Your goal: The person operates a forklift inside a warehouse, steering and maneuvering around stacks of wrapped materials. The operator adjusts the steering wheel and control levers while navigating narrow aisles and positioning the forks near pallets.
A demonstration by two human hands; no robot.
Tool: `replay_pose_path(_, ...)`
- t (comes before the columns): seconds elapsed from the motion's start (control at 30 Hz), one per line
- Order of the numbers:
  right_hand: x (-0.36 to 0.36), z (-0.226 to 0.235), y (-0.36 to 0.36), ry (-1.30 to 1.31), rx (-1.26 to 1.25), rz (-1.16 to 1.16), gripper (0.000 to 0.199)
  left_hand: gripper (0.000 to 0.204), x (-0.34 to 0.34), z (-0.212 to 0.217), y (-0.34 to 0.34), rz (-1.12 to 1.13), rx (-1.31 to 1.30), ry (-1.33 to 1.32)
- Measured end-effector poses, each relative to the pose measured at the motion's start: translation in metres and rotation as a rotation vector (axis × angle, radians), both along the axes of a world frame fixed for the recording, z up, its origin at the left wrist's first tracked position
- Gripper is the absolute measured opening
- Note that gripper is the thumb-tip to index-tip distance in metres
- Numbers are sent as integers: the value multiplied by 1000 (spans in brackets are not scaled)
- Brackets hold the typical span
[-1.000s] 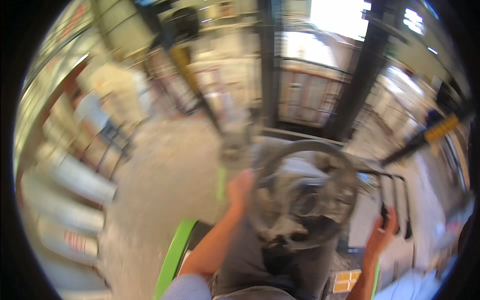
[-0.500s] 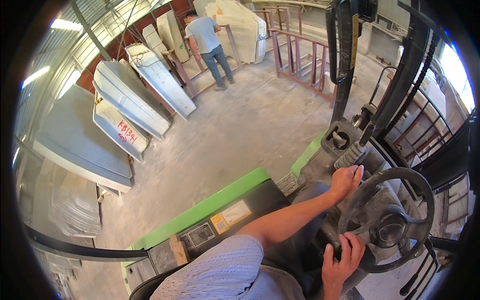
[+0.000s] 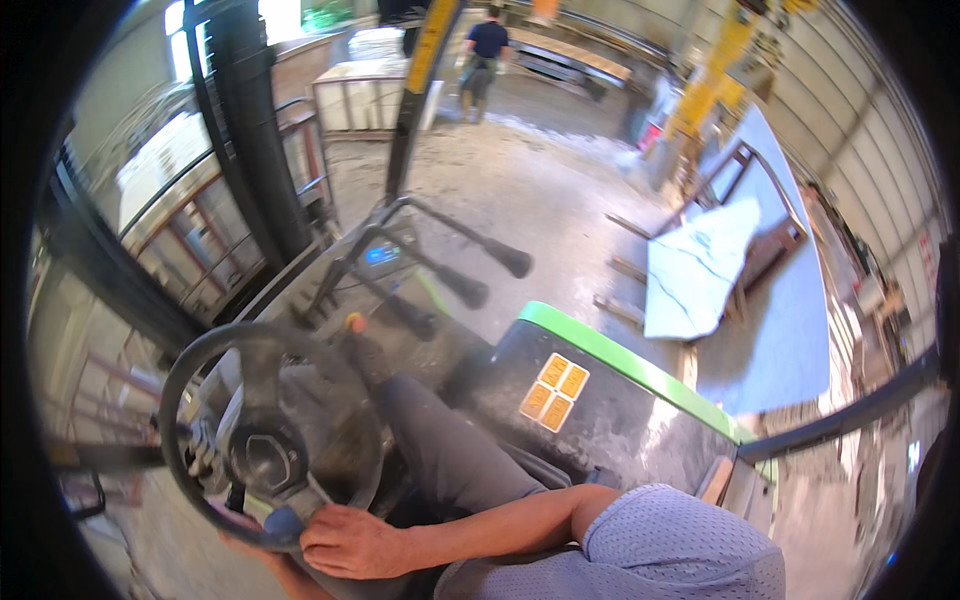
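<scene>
The black steering wheel (image 3: 190, 352) of a vehicle with green body edges stands at my lower left. My right hand (image 3: 350, 542) is closed at its lower rim, fingers curled and knuckles up. Beside it, my left hand (image 3: 245, 528) is at the lower left of the rim; the wheel partly covers it, and its fingers are mostly hidden. Several black control levers (image 3: 510, 258) rise ahead and to the right of the wheel, with neither hand on them. An orange-red knob (image 3: 356, 322) sits between wheel and levers.
A dark mast (image 3: 245, 130) and a slim post stand ahead. On the right, a veined stone slab (image 3: 700, 265) leans on a rack before a large grey-blue slab (image 3: 775, 350). A person in dark clothes (image 3: 487, 60) stands far ahead. Yellow lifting gear (image 3: 705, 95) is farther back.
The view has swung right, so the slabs on the left and the person in grey are out of it. My left hand has come down to the lower wheel; my right hand has closed on it.
</scene>
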State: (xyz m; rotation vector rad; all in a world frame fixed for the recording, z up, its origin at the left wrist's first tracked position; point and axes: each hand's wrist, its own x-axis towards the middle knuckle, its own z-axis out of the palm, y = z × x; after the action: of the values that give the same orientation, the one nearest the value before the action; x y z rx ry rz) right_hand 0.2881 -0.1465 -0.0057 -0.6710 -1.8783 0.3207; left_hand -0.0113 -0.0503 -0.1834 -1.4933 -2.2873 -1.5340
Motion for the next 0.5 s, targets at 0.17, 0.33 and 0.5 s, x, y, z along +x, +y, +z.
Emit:
replay_pose_path(0.17,-10,-6,18,19,-30,-19,14,33,-12,-12,19,-170,147,114)
replay_pose_path(0.33,-5,0,7,2,-35,5,13,39,-7,-1,-7,-205,205,211)
replay_pose_path(0.5,24,3,6,-22,-39,-38,13,41,-1,12,-11,-76,175,549)
